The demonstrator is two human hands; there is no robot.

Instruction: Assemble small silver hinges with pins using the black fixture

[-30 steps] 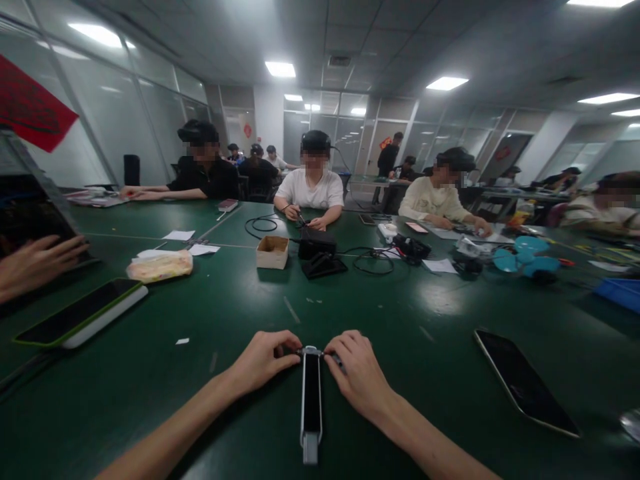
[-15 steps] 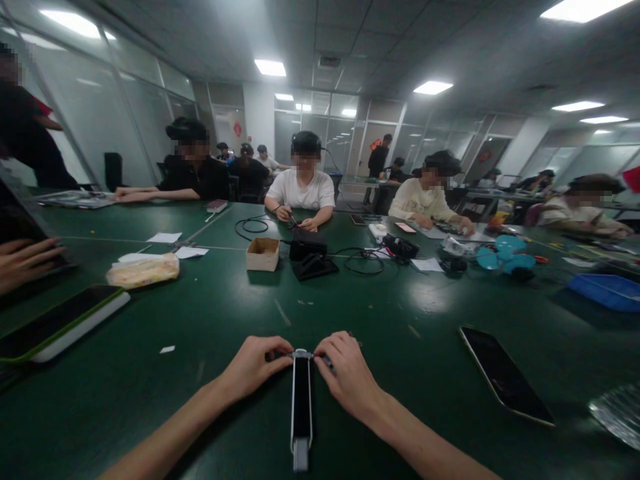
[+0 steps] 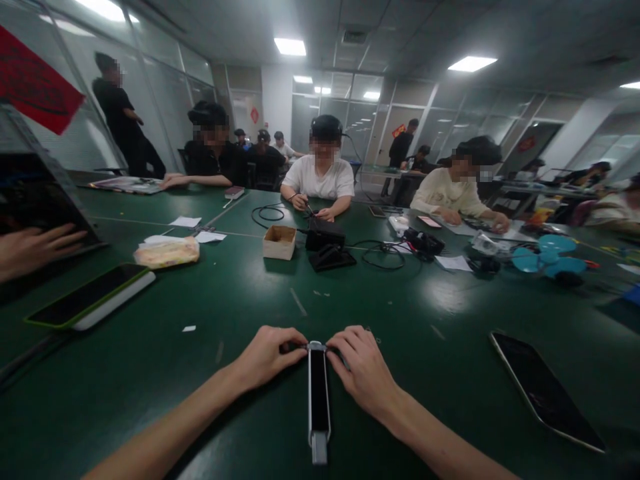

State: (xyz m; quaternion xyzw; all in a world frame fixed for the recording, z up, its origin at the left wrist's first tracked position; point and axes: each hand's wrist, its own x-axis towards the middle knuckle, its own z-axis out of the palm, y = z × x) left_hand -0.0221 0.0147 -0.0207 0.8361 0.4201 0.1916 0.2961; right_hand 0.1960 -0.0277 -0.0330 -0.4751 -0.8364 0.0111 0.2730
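A narrow black device with a pale frame [image 3: 319,393] lies lengthwise on the green table [image 3: 240,293], a grey block at its near end. At its far end, my left hand [image 3: 273,357] pinches a small dark part on the left side, thumb and index finger together. Opposite it, my right hand [image 3: 363,367] has its fingers closed at the right side of that same end. What the right fingertips hold is too small to name.
A phone [image 3: 547,390] lies at right. Ahead are a small cardboard box [image 3: 279,243], a black stand [image 3: 331,257] and cables. A green-edged phone [image 3: 87,293] and a wrapped packet [image 3: 167,253] lie at left, near another person's hand [image 3: 43,250]. People sit across the table.
The view has turned left, so the table items and both hands appear further right. Both hands remain at the far end of the device.
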